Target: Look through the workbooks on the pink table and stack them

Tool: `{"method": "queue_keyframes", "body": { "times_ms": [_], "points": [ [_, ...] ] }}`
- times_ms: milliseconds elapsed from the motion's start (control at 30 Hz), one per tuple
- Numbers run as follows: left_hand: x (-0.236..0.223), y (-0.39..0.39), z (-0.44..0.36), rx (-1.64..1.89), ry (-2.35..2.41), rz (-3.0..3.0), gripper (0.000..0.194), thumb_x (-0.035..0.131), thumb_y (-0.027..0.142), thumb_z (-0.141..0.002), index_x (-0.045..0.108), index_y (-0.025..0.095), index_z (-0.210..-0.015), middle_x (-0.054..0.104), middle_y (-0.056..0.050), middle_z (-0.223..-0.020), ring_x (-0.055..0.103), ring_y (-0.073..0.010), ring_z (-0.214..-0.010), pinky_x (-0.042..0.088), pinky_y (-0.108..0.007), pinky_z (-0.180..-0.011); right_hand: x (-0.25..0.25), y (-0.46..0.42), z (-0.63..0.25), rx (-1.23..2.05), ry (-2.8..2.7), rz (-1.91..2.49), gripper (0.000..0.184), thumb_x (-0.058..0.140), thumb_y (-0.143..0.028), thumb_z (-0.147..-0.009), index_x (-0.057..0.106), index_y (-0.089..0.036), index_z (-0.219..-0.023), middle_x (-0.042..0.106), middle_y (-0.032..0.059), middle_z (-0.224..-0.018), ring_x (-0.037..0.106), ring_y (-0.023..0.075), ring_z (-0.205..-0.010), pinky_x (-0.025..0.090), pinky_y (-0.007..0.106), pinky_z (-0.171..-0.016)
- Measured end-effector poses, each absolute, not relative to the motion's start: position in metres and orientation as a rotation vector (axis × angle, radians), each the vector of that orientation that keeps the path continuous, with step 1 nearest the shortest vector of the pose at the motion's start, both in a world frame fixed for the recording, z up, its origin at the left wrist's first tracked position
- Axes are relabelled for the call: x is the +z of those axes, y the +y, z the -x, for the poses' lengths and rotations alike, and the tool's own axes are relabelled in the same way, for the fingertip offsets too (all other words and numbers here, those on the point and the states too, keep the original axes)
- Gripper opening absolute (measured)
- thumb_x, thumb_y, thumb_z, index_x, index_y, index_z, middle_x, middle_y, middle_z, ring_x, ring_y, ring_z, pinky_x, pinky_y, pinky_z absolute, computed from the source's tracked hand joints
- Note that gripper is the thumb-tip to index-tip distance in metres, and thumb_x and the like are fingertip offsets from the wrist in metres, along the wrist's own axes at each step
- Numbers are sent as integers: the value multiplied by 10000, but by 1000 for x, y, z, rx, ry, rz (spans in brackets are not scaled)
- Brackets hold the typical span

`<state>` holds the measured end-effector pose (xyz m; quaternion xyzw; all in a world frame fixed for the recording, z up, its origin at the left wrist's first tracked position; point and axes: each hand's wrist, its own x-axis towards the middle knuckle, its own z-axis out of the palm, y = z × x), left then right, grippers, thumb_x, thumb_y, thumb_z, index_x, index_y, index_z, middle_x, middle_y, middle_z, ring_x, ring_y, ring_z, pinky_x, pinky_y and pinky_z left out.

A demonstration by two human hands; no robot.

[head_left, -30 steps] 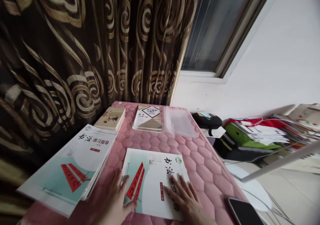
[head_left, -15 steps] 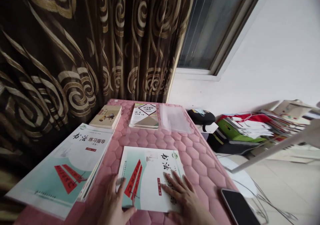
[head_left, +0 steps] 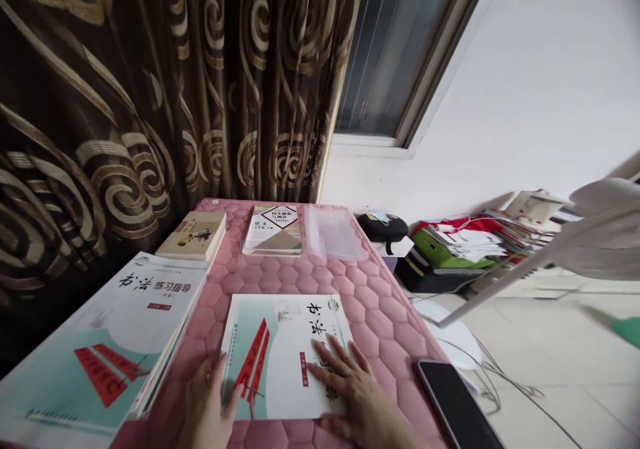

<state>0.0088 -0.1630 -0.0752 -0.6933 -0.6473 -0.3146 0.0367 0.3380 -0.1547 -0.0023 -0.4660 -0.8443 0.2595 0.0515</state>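
Observation:
A calligraphy workbook (head_left: 285, 362) with a white and pale-green cover and red banners lies flat and turned sideways before me. Over its right part, fingers spread, rests my right hand (head_left: 355, 389), covering some of the printed title. At the book's near left corner is my left hand (head_left: 210, 399), its thumb and fingers apart and touching the edge. Another workbook (head_left: 110, 342) with the same design tops a stack on the left. Behind that stack a thick tan book (head_left: 193, 236) lies flat.
The pink quilted tabletop (head_left: 295, 276) also bears several books (head_left: 275, 229), clear plastic covers (head_left: 333, 232) and a phone (head_left: 457, 402) at its right edge. A white lamp arm (head_left: 500, 286) stands right, with cables (head_left: 490, 369) below. Dark patterned curtains (head_left: 250, 89) hang behind.
The view has swung right, so the table and books sit further left. My right hand stays flat on the workbook; my left hand stays at its left corner.

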Motion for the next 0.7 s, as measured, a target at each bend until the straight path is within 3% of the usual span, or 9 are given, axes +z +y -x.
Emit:
{"method": "queue_keyframes", "body": {
  "times_ms": [167, 267, 367, 500, 700],
  "points": [
    [-41, -161, -29, -493, -2124, 2155, 403, 501, 273, -825, 625, 171, -1195, 618, -177, -1210, 603, -341, -1053, 490, -519, -865, 7, -153, -340, 791, -2561, 1375, 789, 559, -670, -806, 280, -390, -1489, 151, 9, -1597, 37, 368, -1463, 15, 644, -1140],
    [-19, -142, -52, -412, -1953, 2315, 385, 477, 269, -871, 618, 234, -1227, 500, -131, -1423, 434, -371, -1308, 385, -592, -1003, 13, -138, -338, 754, -2530, 1442, 687, 495, -642, -863, 369, -341, -1468, 221, 40, -1585, 104, 340, -1466, 102, 603, -1158],
    [-12, -107, -73, -464, -1693, 2598, 424, 493, 279, -893, 547, 253, -1313, 433, -88, -1495, 289, -318, -1424, 324, -552, -1100, 10, -112, -332, 633, -2472, 1517, 617, 405, -598, -927, 388, -299, -1465, 254, 62, -1576, 147, 302, -1466, 168, 555, -1165],
    [-17, -69, -82, -378, -1694, 2745, 532, 525, 312, -888, 449, 193, -1401, 384, -125, -1523, 290, -313, -1428, 317, -549, -1117, -4, -75, -324, 500, -2502, 1511, 592, 392, -548, -950, 362, -279, -1477, 246, 66, -1578, 151, 277, -1468, 145, 550, -1173],
    [-32, -59, -59, -357, -1780, 2574, 625, 444, 448, -917, 388, 115, -1444, 360, -166, -1523, 345, -295, -1404, 287, -509, -1139, -14, -54, -332, 382, -2519, 1448, 545, 363, -506, -977, 370, -277, -1471, 318, 68, -1550, 245, 243, -1444, 142, 548, -1178]
  ]
}}
